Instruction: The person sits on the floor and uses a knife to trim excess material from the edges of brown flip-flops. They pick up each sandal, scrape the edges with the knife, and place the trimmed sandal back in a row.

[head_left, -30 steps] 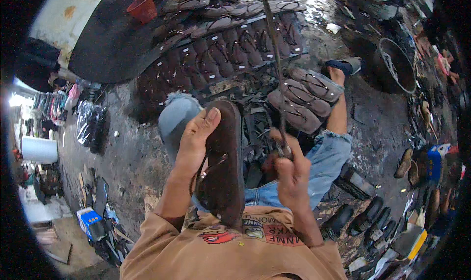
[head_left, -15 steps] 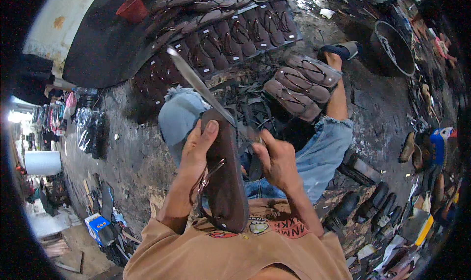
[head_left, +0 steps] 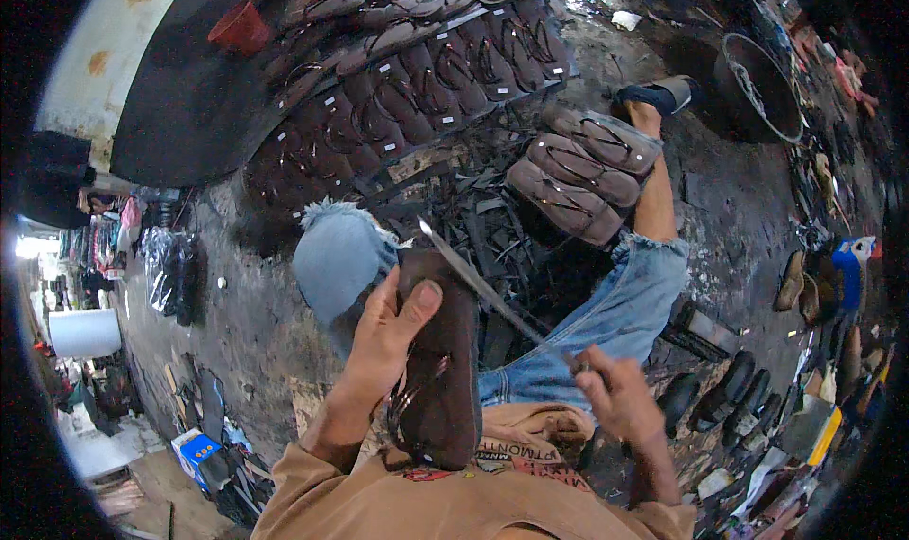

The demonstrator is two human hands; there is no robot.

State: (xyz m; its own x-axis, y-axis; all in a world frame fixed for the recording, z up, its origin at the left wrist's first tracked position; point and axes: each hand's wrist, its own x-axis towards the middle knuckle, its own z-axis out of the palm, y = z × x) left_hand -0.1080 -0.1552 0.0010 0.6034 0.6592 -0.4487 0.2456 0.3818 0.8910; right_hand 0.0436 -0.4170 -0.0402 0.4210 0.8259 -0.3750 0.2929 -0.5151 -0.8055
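While a blue box [head_left: 197,457] sits on the floor far to my left, a red bucket [head_left: 239,29] rests by a dark sheet [head_left: 180,114] ahead; next comes my left knee [head_left: 341,261], in frayed denim; my left hand [head_left: 383,327] is closed on a brown sandal [head_left: 445,341], thumb flat on its face, the rest of the grip partly hidden; the sandal stands tilted before my tan shirt [head_left: 379,512], strap toward the lower end; a long knife [head_left: 502,308] slants by its upper right corner, contact unclear; stacked sandals [head_left: 573,209] lie beyond the blade; my right hand [head_left: 620,400] is closed round the knife's handle, mostly covering it; black sandals [head_left: 727,393] lie farther right.
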